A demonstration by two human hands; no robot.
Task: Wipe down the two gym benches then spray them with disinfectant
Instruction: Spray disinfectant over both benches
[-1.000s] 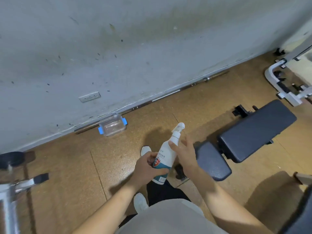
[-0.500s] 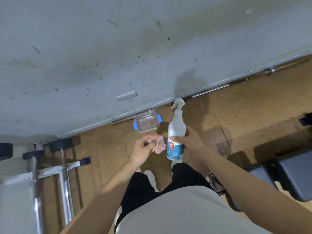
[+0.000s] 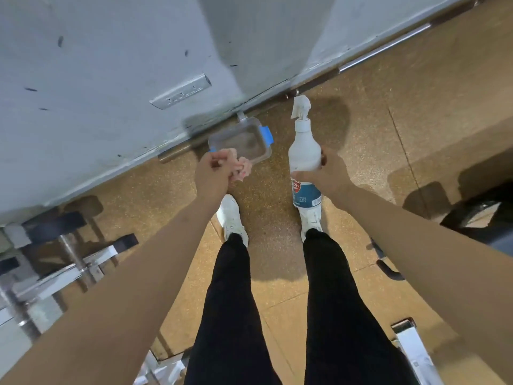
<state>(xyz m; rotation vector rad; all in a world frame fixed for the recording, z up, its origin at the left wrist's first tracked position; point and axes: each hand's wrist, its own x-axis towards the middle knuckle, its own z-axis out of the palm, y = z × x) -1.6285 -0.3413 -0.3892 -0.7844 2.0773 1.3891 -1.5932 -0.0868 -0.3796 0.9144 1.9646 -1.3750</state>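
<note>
Person is standing on the speckled tan rubber floor (image 3: 388, 134), facing the grey-blue painted wall (image 3: 111, 65). The black padded gym bench (image 3: 483, 218) is showing only as a dark edge, well right of the right-hand grip. Silver metal frame (image 3: 83, 262) is sitting left of the left-hand grip; can't tell if that's the second bench.

Right hand (image 3: 330, 173) is wrapping the white plastic trigger-spray bottle (image 3: 304, 151) mid-body, fingers clamped round it, nozzle beyond the grip, teal label below it. I'm reading it as rigid, smooth and possibly slick; fill level not visible, so weight unknown. For spraying, I'd be taking it at the neck, under the trigger.

Clear rectangular plastic container with blue clips (image 3: 244, 140) is sitting on the floor just beyond the left-hand grip. Left hand (image 3: 211, 173) is pinching the crumpled pink cloth (image 3: 241, 169), fingers curled on it. Probably soft and light, so a bunched hold looks adequate.
</note>
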